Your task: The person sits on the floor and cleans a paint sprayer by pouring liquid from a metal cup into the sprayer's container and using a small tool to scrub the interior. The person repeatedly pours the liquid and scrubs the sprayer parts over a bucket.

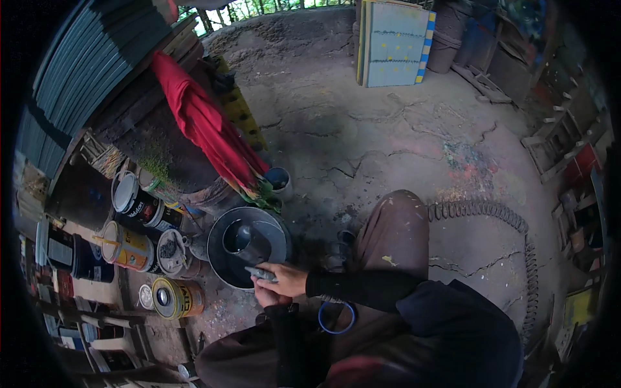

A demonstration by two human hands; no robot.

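The fingers of the right hand (289, 279) are closing around a small, grey, elongated object (261, 274), whose material is too indistinct to tell, and they are holding it over the near edge of a wide, round, dark-grey basin (223, 270). The left hand (270, 297) is lying just below the right, its fingers looking curled, though whether they are gripping anything I cannot tell. Inside the basin a grey, smooth-sided cylindrical can (259, 247) is leaning with its dark mouth toward the left, just beyond the fingers. If the grip is loosening, perhaps because the small object is wet or slick, it could be dropping into the basin; a bump against the can could be rolling it over and spilling whatever it is holding. Nearer the body, a thin blue ring (339, 332) is hanging below the right sleeve, where it could be snagging. Left of the basin, a round grey tub with dark contents (173, 253) and a yellow-sided tin with a round lid (193, 301) are standing close enough for a stray elbow to be tipping them. Above, a long red cloth (200, 116) is drooping toward the basin, so a tug could be dragging it in. Farther right, a dark coiled hose (531, 284) is curving across the cracked grey floor (388, 155), possibly tripping someone.
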